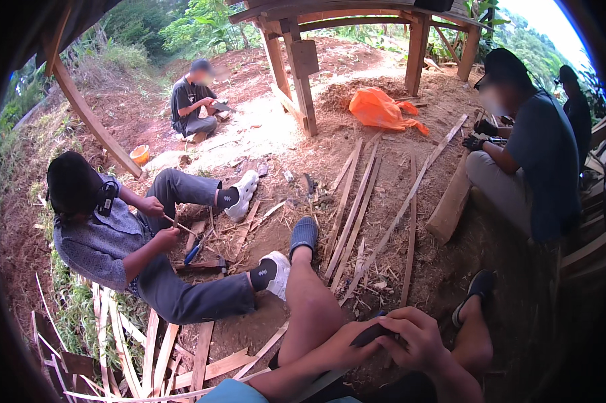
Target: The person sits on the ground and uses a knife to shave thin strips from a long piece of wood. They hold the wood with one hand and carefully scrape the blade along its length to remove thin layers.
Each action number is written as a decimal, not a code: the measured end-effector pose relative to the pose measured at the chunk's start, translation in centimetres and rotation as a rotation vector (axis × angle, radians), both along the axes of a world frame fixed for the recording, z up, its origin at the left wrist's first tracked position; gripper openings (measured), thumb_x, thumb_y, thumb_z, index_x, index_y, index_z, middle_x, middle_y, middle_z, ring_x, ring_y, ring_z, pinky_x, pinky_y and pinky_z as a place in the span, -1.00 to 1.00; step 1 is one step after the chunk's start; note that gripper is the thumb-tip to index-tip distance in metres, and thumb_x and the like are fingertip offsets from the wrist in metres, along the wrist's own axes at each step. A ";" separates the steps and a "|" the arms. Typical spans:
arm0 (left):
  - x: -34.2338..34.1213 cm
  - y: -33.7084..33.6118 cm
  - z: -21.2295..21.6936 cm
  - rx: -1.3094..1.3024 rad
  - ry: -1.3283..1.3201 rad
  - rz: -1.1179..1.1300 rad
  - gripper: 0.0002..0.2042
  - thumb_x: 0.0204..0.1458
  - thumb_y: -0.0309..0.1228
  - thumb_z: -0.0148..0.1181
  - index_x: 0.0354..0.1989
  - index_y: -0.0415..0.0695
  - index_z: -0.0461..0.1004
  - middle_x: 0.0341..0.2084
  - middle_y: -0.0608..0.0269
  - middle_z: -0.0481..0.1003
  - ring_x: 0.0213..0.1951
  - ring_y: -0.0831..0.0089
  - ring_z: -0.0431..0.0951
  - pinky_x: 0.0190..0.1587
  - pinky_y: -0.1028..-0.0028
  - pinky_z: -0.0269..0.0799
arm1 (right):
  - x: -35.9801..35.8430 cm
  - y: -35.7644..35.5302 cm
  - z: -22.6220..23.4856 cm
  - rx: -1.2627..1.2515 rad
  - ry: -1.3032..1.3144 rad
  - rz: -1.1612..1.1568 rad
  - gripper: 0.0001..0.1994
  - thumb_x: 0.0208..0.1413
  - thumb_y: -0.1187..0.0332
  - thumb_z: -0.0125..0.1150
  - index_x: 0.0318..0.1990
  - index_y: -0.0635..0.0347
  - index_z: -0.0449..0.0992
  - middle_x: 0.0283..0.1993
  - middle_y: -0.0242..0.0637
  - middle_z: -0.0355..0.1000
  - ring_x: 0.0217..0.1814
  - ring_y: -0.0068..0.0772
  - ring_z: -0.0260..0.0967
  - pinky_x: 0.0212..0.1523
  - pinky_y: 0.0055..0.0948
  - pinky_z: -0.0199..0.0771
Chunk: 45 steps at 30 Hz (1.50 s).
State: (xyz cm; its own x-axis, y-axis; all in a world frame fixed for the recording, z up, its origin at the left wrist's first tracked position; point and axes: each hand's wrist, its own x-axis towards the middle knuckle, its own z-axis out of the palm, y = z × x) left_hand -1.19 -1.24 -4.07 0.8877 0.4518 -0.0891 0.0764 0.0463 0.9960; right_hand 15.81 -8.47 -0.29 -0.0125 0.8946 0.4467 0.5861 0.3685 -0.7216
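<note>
My left hand [348,344] and my right hand [415,338] meet low in the view, in front of my bent knees. The fingers of both are closed around a dark, narrow object [372,334]; its kind is hard to make out, and my fingers hide much of it. A small blue tip shows just beyond the fingers. Beneath my left forearm a pale flat strip [326,381] slants down toward my lap.
Long wooden strips [356,208] lie ahead, with more [158,349] at lower left. At left a seated person [108,235] holds a thin stick near a hammer [205,266]. Another sits right beside a timber block [450,205]. Farther off are an orange sheet [377,107] and wooden posts [301,87].
</note>
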 end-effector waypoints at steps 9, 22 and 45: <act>0.5 0.0 -0.5 -0.047 0.008 -0.025 -0.72 0.15 -0.41 0.05 0.02 -0.22 0.35 -0.31 0.14 0.51 -0.26 0.47 0.49 -0.19 0.44 0.41 | 0.3 -0.4 0.0 -0.026 -0.025 -0.027 -0.70 -0.11 0.39 0.38 -0.17 0.20 0.54 -0.27 -0.17 0.47 -0.29 -0.18 0.49 -0.30 -0.32 0.55; 0.3 0.1 0.1 0.213 -0.070 0.045 -0.70 0.12 -0.44 0.06 0.03 -0.17 0.32 -0.36 0.06 0.51 -0.30 0.25 0.58 -0.27 0.38 0.44 | 0.1 0.1 -0.4 -0.025 -0.034 -0.006 -0.69 -0.14 0.39 0.39 -0.19 0.21 0.52 -0.28 -0.17 0.48 -0.31 -0.19 0.49 -0.33 -0.33 0.55; 1.1 1.1 0.6 -0.458 -0.096 0.057 -0.85 0.22 -0.41 0.01 -0.12 -0.19 0.36 -0.56 0.36 0.44 -0.53 0.68 0.41 -0.52 0.60 0.30 | 0.2 0.4 -1.1 0.059 0.065 -0.192 -0.70 0.05 0.34 0.31 -0.10 0.27 0.45 -0.22 -0.07 0.44 -0.30 -0.22 0.47 -0.33 -0.39 0.52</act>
State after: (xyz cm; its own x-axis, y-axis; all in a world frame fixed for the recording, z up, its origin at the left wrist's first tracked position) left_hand -0.13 -0.16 -3.51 0.8768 0.4329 -0.2094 -0.0304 0.4844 0.8743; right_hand 16.02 -8.07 -1.42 0.1862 0.8503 0.4922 0.6023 0.2971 -0.7410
